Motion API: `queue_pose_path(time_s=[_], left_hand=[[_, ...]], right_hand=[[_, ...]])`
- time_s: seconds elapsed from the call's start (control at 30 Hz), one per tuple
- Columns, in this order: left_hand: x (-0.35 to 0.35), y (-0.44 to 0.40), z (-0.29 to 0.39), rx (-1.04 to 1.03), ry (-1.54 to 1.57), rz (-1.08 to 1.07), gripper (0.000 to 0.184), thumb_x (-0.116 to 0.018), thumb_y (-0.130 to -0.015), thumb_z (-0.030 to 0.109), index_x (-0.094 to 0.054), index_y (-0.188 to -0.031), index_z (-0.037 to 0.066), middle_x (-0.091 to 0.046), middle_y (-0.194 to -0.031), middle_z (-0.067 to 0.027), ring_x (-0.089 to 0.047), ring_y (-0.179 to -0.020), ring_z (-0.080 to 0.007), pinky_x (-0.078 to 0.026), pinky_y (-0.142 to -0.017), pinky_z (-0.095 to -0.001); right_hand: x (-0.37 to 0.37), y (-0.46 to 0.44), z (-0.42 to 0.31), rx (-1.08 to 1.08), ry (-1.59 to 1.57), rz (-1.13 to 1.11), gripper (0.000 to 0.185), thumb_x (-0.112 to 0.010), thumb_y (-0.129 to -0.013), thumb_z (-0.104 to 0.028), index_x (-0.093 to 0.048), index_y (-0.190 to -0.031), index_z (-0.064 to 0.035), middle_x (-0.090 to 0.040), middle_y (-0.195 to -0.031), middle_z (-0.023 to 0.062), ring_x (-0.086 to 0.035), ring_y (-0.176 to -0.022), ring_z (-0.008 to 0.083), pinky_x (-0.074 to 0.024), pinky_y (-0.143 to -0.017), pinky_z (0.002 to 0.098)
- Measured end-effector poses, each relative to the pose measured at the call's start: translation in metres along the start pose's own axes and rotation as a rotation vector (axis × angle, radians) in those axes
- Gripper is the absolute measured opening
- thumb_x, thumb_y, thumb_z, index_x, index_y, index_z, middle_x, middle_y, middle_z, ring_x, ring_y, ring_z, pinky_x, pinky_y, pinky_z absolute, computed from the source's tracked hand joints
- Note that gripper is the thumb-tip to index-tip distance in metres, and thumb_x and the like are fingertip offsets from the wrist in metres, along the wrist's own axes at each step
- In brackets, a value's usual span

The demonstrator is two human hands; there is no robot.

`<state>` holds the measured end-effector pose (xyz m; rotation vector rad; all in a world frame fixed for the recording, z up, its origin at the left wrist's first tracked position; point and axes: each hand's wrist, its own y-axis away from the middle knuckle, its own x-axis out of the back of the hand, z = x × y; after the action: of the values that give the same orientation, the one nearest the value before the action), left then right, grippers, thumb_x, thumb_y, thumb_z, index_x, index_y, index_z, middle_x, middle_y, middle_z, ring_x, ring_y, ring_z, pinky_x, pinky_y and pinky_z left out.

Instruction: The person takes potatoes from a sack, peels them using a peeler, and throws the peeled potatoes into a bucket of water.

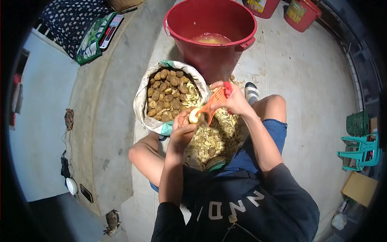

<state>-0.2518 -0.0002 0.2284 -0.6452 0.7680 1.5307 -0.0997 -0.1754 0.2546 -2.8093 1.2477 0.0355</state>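
Observation:
My left hand (183,129) is closed around a potato (194,116) whose pale flesh shows where the skin is off. In my right hand (238,101) is an orange peeler (211,105), its head close against that potato; whether the blade touches it I cannot tell. Just left of both hands stands a white sack (141,99) with a green band, its rim rolled open, full of unpeeled brown potatoes (165,92) and some peelings. Below my hands, a heap of potato peelings (207,141) lies between my legs, with one brown potato (211,151) on it.
Beyond the sack stands a large red bucket (227,56) with liquid at its bottom. Two smaller red buckets (300,16) are at the back right. A concrete ledge (117,80) runs along the left, bearing a phone (86,193). Turquoise stools (360,153) stand far right.

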Motion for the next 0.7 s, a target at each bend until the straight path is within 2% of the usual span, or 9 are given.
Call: queue_pose_path(time_s=[0.03,0.17,0.3,0.43,0.47,0.57,0.6,0.67,0.7], left_hand=[[0.002,-0.002,-0.003,-0.012,-0.085,-0.003,0.068,-0.069,-0.068,0.007,-0.043,-0.128,-0.01,-0.057,-0.121,-0.016,-0.057,-0.112,-0.0246,-0.041,-0.105,-0.0341],[0.004,-0.002,-0.004,-0.029,-0.045,-0.025,0.069,-0.069,-0.069,0.007,-0.041,-0.13,-0.009,-0.056,-0.122,-0.0158,-0.057,-0.113,-0.0242,-0.041,-0.105,-0.0338],[0.0,0.001,-0.001,-0.024,-0.047,-0.012,0.068,-0.069,-0.068,0.005,-0.042,-0.129,-0.008,-0.056,-0.121,-0.0154,-0.056,-0.115,-0.0233,-0.039,-0.106,-0.0339],[0.012,0.001,-0.007,-0.056,-0.061,-0.021,0.068,-0.068,-0.068,0.005,-0.042,-0.129,-0.009,-0.056,-0.122,-0.0163,-0.057,-0.114,-0.0237,-0.041,-0.104,-0.0352],[0.012,0.001,-0.004,-0.046,0.027,-0.032,0.068,-0.069,-0.067,0.004,-0.042,-0.129,-0.009,-0.056,-0.122,-0.0162,-0.057,-0.114,-0.0233,-0.042,-0.104,-0.0353],[0.003,0.001,-0.001,-0.042,-0.01,-0.055,0.066,-0.07,-0.07,0.003,-0.043,-0.129,-0.009,-0.058,-0.12,-0.0154,-0.057,-0.113,-0.0237,-0.042,-0.104,-0.0353],[0.003,-0.001,-0.001,-0.029,-0.076,-0.091,0.064,-0.07,-0.071,0.004,-0.043,-0.129,-0.009,-0.058,-0.119,-0.015,-0.057,-0.112,-0.0242,-0.041,-0.104,-0.035],[0.013,0.0,-0.011,-0.072,-0.127,-0.088,0.058,-0.068,-0.076,0.003,-0.044,-0.128,-0.007,-0.059,-0.118,-0.0143,-0.058,-0.11,-0.0236,-0.043,-0.101,-0.034],[0.022,-0.003,-0.015,-0.116,-0.023,0.012,0.054,-0.066,-0.079,0.003,-0.045,-0.128,-0.006,-0.059,-0.117,-0.0139,-0.058,-0.109,-0.0229,-0.044,-0.098,-0.0335]], right_hand=[[-0.005,0.002,-0.004,0.065,0.192,-0.021,0.047,-0.085,-0.065,0.001,-0.058,-0.103,0.0011,-0.069,-0.087,0.0063,-0.066,-0.079,0.0119,-0.0538,-0.072,0.0268],[0.021,-0.014,0.041,-0.132,0.008,0.192,0.052,-0.088,-0.063,-0.003,-0.06,-0.107,-0.0007,-0.066,-0.086,0.0017,-0.06,-0.078,0.0076,-0.0495,-0.071,0.0242],[-0.007,0.002,-0.002,-0.038,-0.05,-0.057,0.047,-0.085,-0.065,0.001,-0.059,-0.105,0.0002,-0.066,-0.086,0.0037,-0.063,-0.076,0.0095,-0.0517,-0.07,0.0257],[0.019,-0.014,0.037,-0.075,-0.004,0.209,0.046,-0.084,-0.066,0.002,-0.058,-0.105,0.0013,-0.069,-0.086,0.0081,-0.066,-0.079,0.0119,-0.0538,-0.071,0.0264],[0.028,-0.016,0.051,-0.057,0.067,0.217,0.048,-0.085,-0.065,-0.001,-0.058,-0.105,0.0014,-0.069,-0.087,0.0082,-0.066,-0.079,0.0125,-0.0542,-0.072,0.0274],[-0.002,0.0,-0.003,-0.025,0.013,-0.023,0.054,-0.087,-0.063,-0.002,-0.059,-0.109,0.0016,-0.067,-0.085,0.0042,-0.064,-0.079,0.0103,-0.053,-0.071,0.028],[-0.007,0.002,-0.001,0.054,0.106,-0.017,0.055,-0.087,-0.062,-0.001,-0.059,-0.109,0.0017,-0.066,-0.084,0.0026,-0.062,-0.078,0.0093,-0.0519,-0.07,0.0267],[0.006,-0.009,0.023,-0.033,-0.069,-0.006,0.059,-0.089,-0.061,-0.005,-0.059,-0.112,-0.0006,-0.063,-0.09,0.0017,-0.059,-0.079,0.009,-0.0492,-0.07,0.0251],[0.014,-0.011,0.033,-0.047,0.035,0.095,0.057,-0.088,-0.063,-0.004,-0.058,-0.112,-0.0002,-0.064,-0.089,0.002,-0.06,-0.079,0.0096,-0.0501,-0.07,0.0254]])
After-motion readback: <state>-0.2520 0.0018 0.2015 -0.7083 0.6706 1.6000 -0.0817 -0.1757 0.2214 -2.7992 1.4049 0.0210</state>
